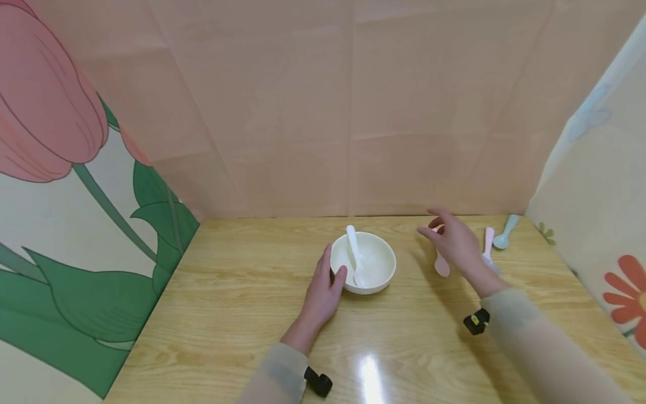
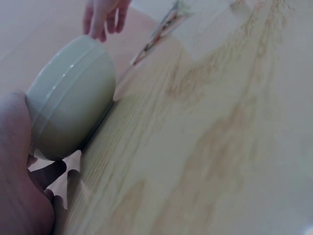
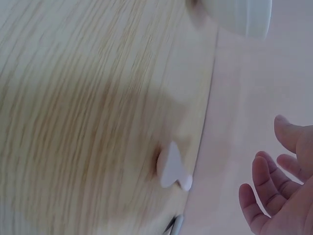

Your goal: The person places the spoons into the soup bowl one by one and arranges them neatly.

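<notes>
A white bowl [image 1: 375, 264] stands upright on the wooden table. My left hand [image 1: 323, 289] holds its left side, thumb on the near side and fingers along the outer wall. Inside the bowl a white spoon [image 1: 354, 252] leans with its handle over the far rim. To the right, my right hand [image 1: 456, 241] hovers with loosely bent fingers above a pink spoon [image 1: 442, 266], hiding part of its handle. Nothing is between the fingertips in the right wrist view, where a pale spoon [image 3: 171, 169] lies on the table.
Right of the right hand lie a pink-handled spoon [image 1: 488, 240], partly hidden pale purple piece [image 1: 490, 262] and a light teal spoon [image 1: 502, 240]. A pinkish backdrop [image 1: 303, 140] rises at the table's [image 1: 227, 314] far edge, with flower-printed panels on both sides.
</notes>
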The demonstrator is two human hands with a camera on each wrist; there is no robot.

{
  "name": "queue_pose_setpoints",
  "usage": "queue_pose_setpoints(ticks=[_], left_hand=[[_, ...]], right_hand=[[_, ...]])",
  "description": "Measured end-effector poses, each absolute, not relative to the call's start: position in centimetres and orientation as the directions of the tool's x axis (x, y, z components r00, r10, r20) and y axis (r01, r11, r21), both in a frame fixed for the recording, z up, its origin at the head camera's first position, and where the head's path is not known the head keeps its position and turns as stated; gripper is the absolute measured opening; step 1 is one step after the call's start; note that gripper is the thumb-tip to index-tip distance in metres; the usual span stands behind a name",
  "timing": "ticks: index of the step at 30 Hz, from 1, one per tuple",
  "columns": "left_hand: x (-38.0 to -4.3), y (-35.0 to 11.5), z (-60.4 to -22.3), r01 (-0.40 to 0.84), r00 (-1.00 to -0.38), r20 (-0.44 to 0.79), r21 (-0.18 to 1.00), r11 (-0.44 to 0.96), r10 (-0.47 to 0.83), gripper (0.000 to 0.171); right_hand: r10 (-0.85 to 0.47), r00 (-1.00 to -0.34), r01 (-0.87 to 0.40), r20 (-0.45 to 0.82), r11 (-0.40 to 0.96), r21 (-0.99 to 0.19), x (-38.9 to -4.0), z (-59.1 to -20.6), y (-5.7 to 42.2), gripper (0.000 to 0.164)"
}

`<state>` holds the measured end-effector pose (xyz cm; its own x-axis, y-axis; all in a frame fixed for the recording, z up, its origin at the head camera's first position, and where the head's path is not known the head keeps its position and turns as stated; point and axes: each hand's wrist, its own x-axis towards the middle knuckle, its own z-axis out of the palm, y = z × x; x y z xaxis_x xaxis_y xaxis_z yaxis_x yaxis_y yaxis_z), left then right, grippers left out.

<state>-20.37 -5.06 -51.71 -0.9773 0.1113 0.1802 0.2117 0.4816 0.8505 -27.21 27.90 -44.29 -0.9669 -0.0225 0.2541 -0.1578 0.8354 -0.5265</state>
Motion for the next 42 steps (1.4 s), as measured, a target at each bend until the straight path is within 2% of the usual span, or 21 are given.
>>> queue_pose_setpoints(ticks=[5, 22, 42], left_hand=[[-20.4, -5.1, -51.7, 0.21, -0.978, 0.18, 0.85, 0.484, 0.108, 0.069], [-20.5, -5.1, -51.9, 0.21, -0.978, 0.181, 0.85, 0.483, 0.106, 0.07], [-20.6, -5.1, -52.0, 0.213, -0.977, 0.184, 0.846, 0.488, 0.108, 0.07]], right_hand=[[-0.012, -0.976, -0.128, 0.219, 0.84, -0.527, -27.3, -44.4, 29.0, 0.075], [0.017, -0.987, -0.07, 0.159, 0.848, -0.525, -27.9, -46.4, 31.8, 0.078], [0.023, -1.0, 0.008, 0.02, 0.841, -0.541, -29.3, -48.6, 33.2, 0.074]])
